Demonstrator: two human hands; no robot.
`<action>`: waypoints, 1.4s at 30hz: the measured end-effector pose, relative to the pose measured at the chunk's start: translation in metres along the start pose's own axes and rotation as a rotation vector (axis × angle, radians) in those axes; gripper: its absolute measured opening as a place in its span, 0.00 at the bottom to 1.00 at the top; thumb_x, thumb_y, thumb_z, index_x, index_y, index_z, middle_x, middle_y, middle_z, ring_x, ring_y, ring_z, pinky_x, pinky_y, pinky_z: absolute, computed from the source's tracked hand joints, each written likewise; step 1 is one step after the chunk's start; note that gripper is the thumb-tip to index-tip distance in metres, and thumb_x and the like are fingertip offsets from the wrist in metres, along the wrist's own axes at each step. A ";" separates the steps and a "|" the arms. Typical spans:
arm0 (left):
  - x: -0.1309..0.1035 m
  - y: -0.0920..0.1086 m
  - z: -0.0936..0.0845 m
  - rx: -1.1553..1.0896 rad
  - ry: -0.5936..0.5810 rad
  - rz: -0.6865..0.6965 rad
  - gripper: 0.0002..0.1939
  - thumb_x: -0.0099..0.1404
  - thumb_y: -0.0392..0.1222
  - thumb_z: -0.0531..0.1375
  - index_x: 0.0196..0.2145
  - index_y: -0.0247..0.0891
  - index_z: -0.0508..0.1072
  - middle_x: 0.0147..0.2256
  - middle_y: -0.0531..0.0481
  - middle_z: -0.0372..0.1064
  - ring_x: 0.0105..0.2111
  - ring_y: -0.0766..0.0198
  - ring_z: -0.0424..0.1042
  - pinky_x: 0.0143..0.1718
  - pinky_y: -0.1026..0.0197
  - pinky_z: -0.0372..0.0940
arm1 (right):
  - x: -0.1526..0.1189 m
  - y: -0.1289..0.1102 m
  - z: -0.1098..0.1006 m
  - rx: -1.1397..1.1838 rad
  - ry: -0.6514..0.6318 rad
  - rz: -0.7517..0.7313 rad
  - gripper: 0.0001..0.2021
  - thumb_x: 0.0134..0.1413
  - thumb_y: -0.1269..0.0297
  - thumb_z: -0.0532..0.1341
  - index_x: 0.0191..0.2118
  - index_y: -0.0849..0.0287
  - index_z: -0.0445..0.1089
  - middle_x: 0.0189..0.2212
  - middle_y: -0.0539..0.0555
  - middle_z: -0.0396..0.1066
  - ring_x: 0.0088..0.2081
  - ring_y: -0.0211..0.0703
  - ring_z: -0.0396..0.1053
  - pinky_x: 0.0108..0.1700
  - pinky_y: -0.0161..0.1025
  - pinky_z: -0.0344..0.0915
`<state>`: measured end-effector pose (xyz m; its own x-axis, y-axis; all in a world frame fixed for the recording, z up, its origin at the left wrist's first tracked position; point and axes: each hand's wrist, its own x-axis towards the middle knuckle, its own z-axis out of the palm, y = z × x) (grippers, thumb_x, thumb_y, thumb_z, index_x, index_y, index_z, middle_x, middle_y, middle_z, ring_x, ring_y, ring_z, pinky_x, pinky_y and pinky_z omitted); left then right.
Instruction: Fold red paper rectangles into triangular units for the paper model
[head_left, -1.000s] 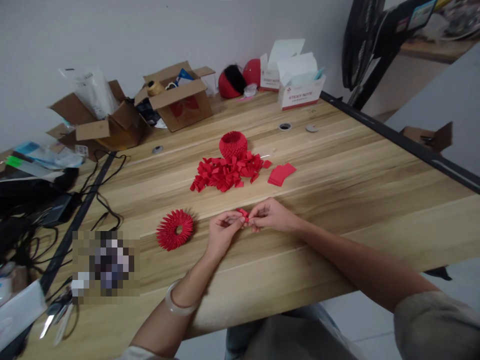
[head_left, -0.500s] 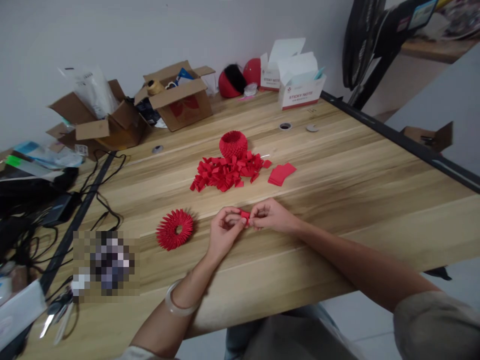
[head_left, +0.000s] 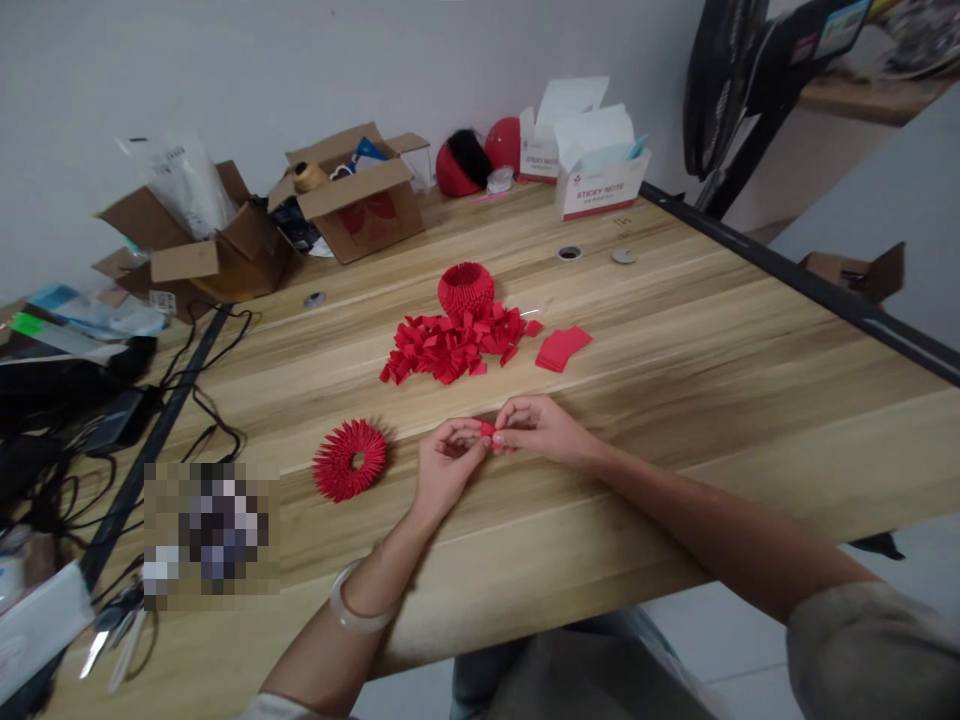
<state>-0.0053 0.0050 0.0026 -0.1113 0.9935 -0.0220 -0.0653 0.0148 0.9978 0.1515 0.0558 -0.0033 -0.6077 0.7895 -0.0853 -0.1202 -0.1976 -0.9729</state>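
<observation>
Between my two hands, just above the wooden table point(head_left: 675, 400), is a small piece of red paper point(head_left: 487, 429), partly folded. My left hand point(head_left: 450, 455) pinches its left side, and my right hand point(head_left: 536, 430) grips the right side with thumb and fingertips. Fingers cover much of the paper. To the left of my hands lies a spiky red paper ring point(head_left: 330, 462). Beyond them is a heap of folded red paper pieces point(head_left: 442, 350), with a round red paper bowl point(head_left: 466, 290) behind it. A few flat red paper slips point(head_left: 562, 348) lie to the heap's right.
Cardboard boxes point(head_left: 367, 205) and white sticky note boxes point(head_left: 600, 185) line the table's back. Black cables point(head_left: 206, 400) run along the left side, near scissors point(head_left: 105, 630) and a blurred-out patch. A black fan point(head_left: 724, 90) stands at the far right.
My right fingers have moved slightly left and over the red paper, which now shows less and looks more folded. The things on the table stay where they were.
</observation>
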 end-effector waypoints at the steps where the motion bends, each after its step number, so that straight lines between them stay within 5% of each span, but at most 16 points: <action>1: 0.000 0.001 0.000 0.012 -0.008 -0.005 0.12 0.46 0.38 0.67 0.29 0.33 0.72 0.25 0.48 0.75 0.25 0.67 0.73 0.31 0.65 0.67 | 0.000 0.001 0.000 -0.017 0.017 -0.033 0.13 0.40 0.60 0.67 0.29 0.63 0.67 0.24 0.52 0.73 0.26 0.35 0.70 0.31 0.34 0.67; 7: -0.002 0.004 0.002 0.037 -0.041 -0.028 0.11 0.46 0.39 0.67 0.29 0.32 0.74 0.24 0.47 0.75 0.24 0.66 0.73 0.30 0.65 0.68 | -0.001 0.006 0.001 -0.242 0.089 -0.185 0.08 0.45 0.63 0.62 0.27 0.64 0.71 0.22 0.53 0.72 0.24 0.36 0.69 0.29 0.34 0.66; 12: -0.002 0.001 0.001 0.009 -0.002 -0.036 0.11 0.46 0.38 0.67 0.28 0.32 0.73 0.24 0.48 0.74 0.24 0.68 0.72 0.29 0.66 0.66 | -0.004 0.008 0.001 -0.595 0.196 -0.485 0.05 0.47 0.69 0.60 0.27 0.61 0.73 0.22 0.53 0.73 0.24 0.36 0.68 0.28 0.32 0.64; 17: -0.002 -0.001 -0.001 0.071 0.005 -0.005 0.08 0.47 0.38 0.66 0.26 0.32 0.75 0.23 0.48 0.74 0.22 0.68 0.70 0.28 0.66 0.65 | -0.005 0.003 0.001 -0.706 0.137 -0.651 0.06 0.49 0.71 0.58 0.27 0.59 0.73 0.26 0.53 0.74 0.28 0.37 0.69 0.33 0.33 0.66; 28: -0.007 0.000 0.002 0.234 -0.062 0.084 0.04 0.50 0.35 0.63 0.26 0.32 0.76 0.22 0.47 0.74 0.21 0.69 0.68 0.26 0.67 0.63 | 0.004 0.002 -0.007 -0.053 -0.013 0.010 0.07 0.39 0.66 0.65 0.24 0.65 0.70 0.20 0.50 0.70 0.22 0.32 0.65 0.28 0.32 0.61; 42: -0.006 0.001 0.003 0.182 -0.060 0.019 0.06 0.49 0.37 0.65 0.27 0.32 0.77 0.22 0.47 0.75 0.20 0.69 0.69 0.25 0.67 0.64 | 0.002 -0.001 -0.005 -0.027 -0.005 -0.014 0.11 0.37 0.67 0.67 0.25 0.63 0.64 0.21 0.48 0.69 0.25 0.32 0.67 0.31 0.32 0.63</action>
<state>-0.0017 -0.0008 0.0036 -0.0511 0.9987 -0.0042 0.1170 0.0102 0.9931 0.1547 0.0602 -0.0035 -0.6097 0.7895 -0.0704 -0.1074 -0.1703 -0.9795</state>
